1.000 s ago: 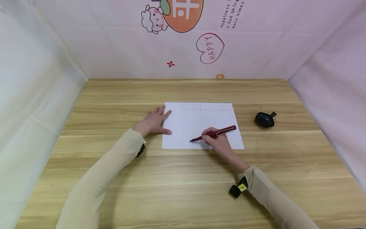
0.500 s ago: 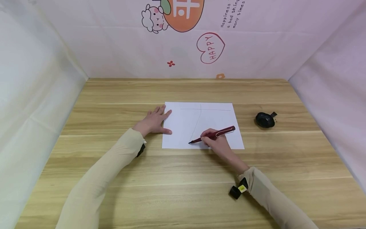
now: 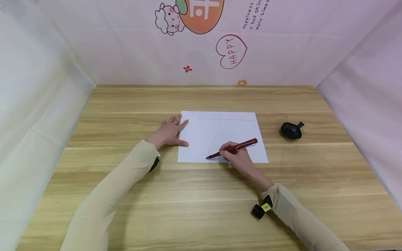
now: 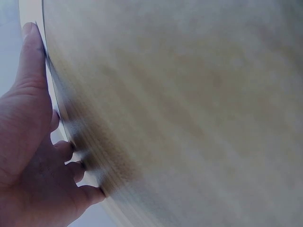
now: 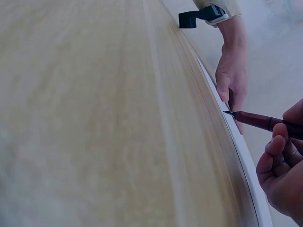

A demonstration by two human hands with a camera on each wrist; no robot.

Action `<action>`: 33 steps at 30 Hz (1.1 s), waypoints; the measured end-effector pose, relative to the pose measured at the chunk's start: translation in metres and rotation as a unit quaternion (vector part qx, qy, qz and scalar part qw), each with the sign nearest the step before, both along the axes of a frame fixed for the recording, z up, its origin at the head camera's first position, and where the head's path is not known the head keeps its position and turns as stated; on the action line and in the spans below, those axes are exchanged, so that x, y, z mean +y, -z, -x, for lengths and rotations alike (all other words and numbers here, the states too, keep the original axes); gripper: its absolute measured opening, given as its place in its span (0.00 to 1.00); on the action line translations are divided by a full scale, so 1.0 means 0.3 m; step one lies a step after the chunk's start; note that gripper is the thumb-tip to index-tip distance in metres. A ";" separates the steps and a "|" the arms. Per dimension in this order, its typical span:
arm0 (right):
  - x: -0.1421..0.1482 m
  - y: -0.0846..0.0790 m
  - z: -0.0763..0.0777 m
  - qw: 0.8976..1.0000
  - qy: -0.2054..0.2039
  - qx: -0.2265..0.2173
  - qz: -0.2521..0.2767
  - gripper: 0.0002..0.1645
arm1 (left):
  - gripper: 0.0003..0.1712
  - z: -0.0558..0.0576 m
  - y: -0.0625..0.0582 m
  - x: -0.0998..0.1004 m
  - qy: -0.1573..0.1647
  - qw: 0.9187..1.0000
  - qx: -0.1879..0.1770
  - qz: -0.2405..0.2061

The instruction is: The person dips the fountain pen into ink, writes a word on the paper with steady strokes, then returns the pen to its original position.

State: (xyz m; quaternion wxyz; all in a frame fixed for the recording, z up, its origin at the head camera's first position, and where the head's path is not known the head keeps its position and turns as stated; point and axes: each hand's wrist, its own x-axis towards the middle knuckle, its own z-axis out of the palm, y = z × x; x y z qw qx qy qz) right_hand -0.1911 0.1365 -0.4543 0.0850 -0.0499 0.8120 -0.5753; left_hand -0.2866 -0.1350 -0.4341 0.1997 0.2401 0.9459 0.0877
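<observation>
Head: paper (image 3: pixel 198 136) between table's (image 3: pixel 188 195) left and right edges; left hand (image 3: pixel 168 134) spread wide at its left edge. Right hand (image 3: pixel 240 160) pinches pen (image 3: pixel 233 149); tip closer to paper's near edge, slanting line (image 3: pixel 215 137) longer, little room below.
Left wrist: thumb (image 4: pixel 32 56) along paper.
Right wrist: pen grip narrow.

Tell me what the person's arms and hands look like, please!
The left sleeve and right sleeve are long, pale cream and a bit wrinkly. The left hand and right hand are bare. The left wrist gadget and right wrist gadget are black with boxy ends. The right one also has a little yellow label, too small to read.
</observation>
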 end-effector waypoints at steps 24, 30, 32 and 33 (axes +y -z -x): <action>0.010 -0.046 0.040 0.998 0.034 0.038 0.044 0.09 | 0.58 0.011 0.000 -0.006 0.002 1.000 -0.006 0.001; 0.051 -0.124 0.199 0.988 0.117 0.102 0.007 0.10 | 0.57 0.004 -0.001 -0.009 0.001 1.000 -0.005 0.001; 0.063 -0.134 0.253 0.986 0.132 0.105 -0.010 0.11 | 0.57 0.003 0.000 -0.008 0.001 1.000 -0.008 -0.002; 0.067 -0.136 0.277 0.985 0.138 0.104 -0.017 0.11 | 0.57 0.002 0.001 -0.008 0.002 1.000 -0.008 -0.004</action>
